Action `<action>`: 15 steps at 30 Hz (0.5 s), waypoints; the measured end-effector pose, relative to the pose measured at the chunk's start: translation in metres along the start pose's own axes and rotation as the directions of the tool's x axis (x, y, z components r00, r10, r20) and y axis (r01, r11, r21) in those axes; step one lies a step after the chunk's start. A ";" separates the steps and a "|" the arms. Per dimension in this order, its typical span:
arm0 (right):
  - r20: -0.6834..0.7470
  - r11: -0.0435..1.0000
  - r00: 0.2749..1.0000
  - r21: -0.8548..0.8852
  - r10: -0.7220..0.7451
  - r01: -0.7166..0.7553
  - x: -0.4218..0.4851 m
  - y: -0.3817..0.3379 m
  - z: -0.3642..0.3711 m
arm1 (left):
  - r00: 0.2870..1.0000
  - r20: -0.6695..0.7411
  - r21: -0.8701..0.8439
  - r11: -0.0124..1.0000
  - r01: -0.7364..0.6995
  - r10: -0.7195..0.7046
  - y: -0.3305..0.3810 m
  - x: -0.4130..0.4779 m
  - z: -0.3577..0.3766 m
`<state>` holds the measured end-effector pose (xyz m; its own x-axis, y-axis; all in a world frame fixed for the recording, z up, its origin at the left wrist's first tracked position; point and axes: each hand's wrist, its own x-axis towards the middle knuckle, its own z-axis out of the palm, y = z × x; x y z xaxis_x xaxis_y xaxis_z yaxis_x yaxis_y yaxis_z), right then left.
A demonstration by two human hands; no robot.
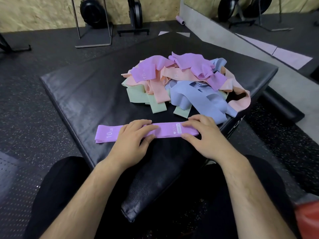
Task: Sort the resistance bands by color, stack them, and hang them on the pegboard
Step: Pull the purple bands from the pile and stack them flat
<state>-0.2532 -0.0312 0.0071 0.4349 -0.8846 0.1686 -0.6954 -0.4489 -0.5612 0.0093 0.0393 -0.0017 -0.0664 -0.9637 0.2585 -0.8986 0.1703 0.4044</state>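
Purple 10 LB resistance band (pixel 106 134) lies flat at the near edge of a black padded box (pixel 82 94), left hand (pixel 133 137) and right hand (pixel 204 137) pressing it with near-straight fingers, best smoothed outward to square its layers, unsorted band pile (pixel 183 87) just beyond.

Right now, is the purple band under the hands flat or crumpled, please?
Flat: the purple band lies straight on the black pad, under the left hand and right hand.
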 end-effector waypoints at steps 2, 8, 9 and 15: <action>0.004 1.000 1.000 -0.012 -0.001 0.001 0.000 0.000 0.000 | 1.000 -0.009 -0.003 1.000 -0.002 0.002 0.000 0.000 0.001; -0.050 0.999 0.999 -0.037 0.004 -0.006 -0.003 -0.011 -0.002 | 1.000 -0.021 -0.033 0.999 -0.010 0.010 0.010 0.005 -0.002; -0.071 0.999 0.997 -0.040 -0.006 0.003 -0.003 -0.013 -0.002 | 1.000 -0.019 -0.029 1.000 -0.011 0.011 0.013 0.008 -0.003; -0.281 0.999 0.959 -0.039 -0.028 0.018 0.010 -0.020 -0.004 | 0.997 -0.032 -0.017 0.997 -0.073 0.073 0.048 0.048 -0.005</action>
<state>-0.2377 -0.0320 0.0233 0.2759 -0.8716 0.4052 -0.7092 -0.4692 -0.5262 -0.0350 0.0020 0.0347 -0.1178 -0.9417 0.3151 -0.8837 0.2442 0.3993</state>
